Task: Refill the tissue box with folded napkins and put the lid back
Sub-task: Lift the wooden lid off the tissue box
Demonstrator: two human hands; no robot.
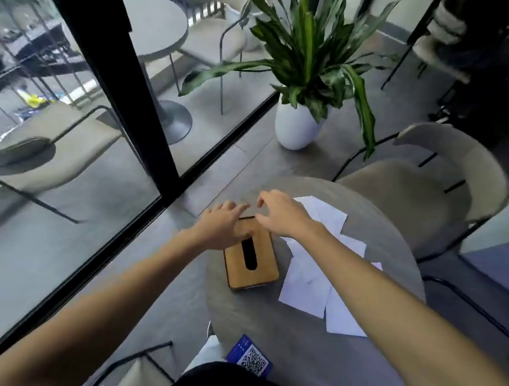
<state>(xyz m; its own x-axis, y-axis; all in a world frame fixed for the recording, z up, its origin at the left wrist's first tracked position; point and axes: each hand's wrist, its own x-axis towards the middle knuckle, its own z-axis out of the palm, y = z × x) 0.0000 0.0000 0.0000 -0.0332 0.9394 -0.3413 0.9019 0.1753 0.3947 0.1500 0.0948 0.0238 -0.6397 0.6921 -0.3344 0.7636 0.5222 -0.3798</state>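
Observation:
A tissue box (251, 279) with a wooden lid (264, 262) lies on the round grey table (296, 342); the lid has a dark oval slot. My left hand (218, 225) rests on the lid's far left end, fingers stretched past the box's far edge. My right hand (279, 213) hovers over the far right end with fingers spread and curled, holding nothing that I can see. Several white napkins (307, 283) lie flat and scattered on the table to the right of the box, partly under my right forearm.
A blue card with a QR code (249, 358) lies at the table's near edge. A grey chair (414, 193) stands beyond the table on the right. A potted plant in a white vase (296, 126) stands on the floor behind. A glass wall runs along the left.

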